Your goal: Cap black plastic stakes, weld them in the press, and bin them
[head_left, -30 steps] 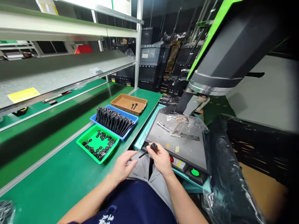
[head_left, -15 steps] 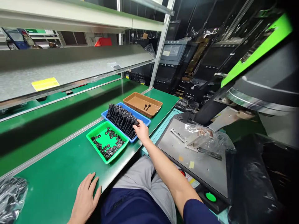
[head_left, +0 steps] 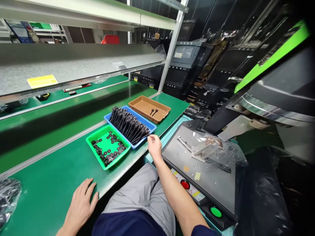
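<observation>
My right hand is at the near right corner of the blue tray, with thumb and fingers pinched together. What the pinch holds, if anything, is hidden. Many slim black ribbed stems with thicker heads lie packed in that tray, some close to my fingertips. My left hand rests flat on the green tabletop, fingers spread and holding nothing. Between the hands sits a green tray with small black square pieces scattered inside.
Behind the blue tray, a brown tray holds two dark stemmed pieces. To the right stands a machine with a grey plate, a red button and a green button. A metal shelf overhangs the table.
My right hand has drawn back from the black stems to the tray's near right corner. My left hand stays flat on the table. The view has shifted slightly.
</observation>
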`<state>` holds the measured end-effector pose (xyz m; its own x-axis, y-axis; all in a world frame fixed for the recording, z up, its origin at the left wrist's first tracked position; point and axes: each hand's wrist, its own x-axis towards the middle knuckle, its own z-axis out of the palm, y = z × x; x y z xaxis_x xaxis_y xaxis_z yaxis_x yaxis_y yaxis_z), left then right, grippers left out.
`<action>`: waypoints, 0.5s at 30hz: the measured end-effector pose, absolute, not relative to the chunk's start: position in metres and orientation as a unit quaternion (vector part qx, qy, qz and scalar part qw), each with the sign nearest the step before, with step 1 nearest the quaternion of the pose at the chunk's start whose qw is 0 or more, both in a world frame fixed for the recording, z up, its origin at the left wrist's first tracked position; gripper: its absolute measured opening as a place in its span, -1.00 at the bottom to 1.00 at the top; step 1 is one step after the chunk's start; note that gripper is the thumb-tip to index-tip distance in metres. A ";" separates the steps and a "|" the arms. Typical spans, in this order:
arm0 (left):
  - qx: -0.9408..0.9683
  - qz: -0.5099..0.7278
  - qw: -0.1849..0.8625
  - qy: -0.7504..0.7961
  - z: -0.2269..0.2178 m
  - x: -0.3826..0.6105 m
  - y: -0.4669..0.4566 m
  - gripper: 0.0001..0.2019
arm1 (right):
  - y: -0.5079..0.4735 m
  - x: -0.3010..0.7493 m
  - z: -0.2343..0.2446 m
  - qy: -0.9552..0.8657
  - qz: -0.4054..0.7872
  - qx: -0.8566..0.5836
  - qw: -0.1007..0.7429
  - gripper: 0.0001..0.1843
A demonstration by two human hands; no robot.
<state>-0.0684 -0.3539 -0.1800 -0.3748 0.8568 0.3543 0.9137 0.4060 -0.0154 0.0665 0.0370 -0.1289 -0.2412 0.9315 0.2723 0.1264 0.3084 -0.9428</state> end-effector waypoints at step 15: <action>-0.532 -0.061 0.164 -0.828 -0.175 -0.059 -0.353 -0.60 | 0.108 0.064 -0.133 -0.445 0.739 -0.480 0.159 -0.37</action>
<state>-0.0595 -0.3528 -0.1755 -0.3791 0.8618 0.3371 0.9018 0.4258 -0.0745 0.0641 0.1083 -0.1334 -0.4894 0.6623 -0.5672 0.1921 -0.5526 -0.8110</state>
